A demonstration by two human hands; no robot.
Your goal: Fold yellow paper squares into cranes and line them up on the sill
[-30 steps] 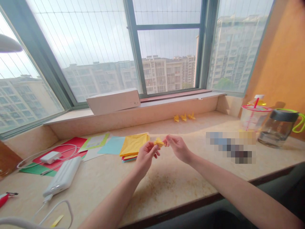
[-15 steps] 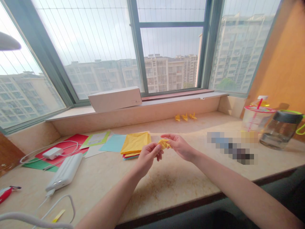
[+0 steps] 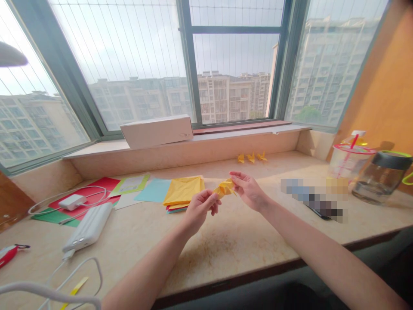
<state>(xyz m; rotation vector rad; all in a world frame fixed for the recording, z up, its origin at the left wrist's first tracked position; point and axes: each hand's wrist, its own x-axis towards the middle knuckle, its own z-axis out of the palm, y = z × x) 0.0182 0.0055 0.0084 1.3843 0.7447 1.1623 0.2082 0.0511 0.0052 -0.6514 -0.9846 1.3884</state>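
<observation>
Left hand (image 3: 202,207) and right hand (image 3: 250,190) grasp folded yellow paper (image 3: 225,187), apparently raised above the desk (image 3: 258,241); its surface stretches to the front edge. Three yellow figures (image 3: 251,158) line the back edge.

1. A pale, mottled stone counter (image 3: 258,245) is seen, its front edge shadowed.
2. At the left, red (image 3: 111,186) and green sheets (image 3: 53,217) are overlapped, with a white power bank (image 3: 88,228) laid beside them.
3. A red tool (image 3: 9,255) and a yellow strip (image 3: 79,286) are placed nearer the front.
4. A blue sheet (image 3: 153,191) is set beside a paper stack (image 3: 182,191), topped in yellow.
5. Three yellow paper birds (image 3: 251,158) are lined up at the back.
6. At the right, a pink-rimmed cup (image 3: 338,160) and a black-lidded bottle (image 3: 376,181) are stood upright; nearby, an object (image 3: 319,212) is mostly obscured by pixelation.
</observation>
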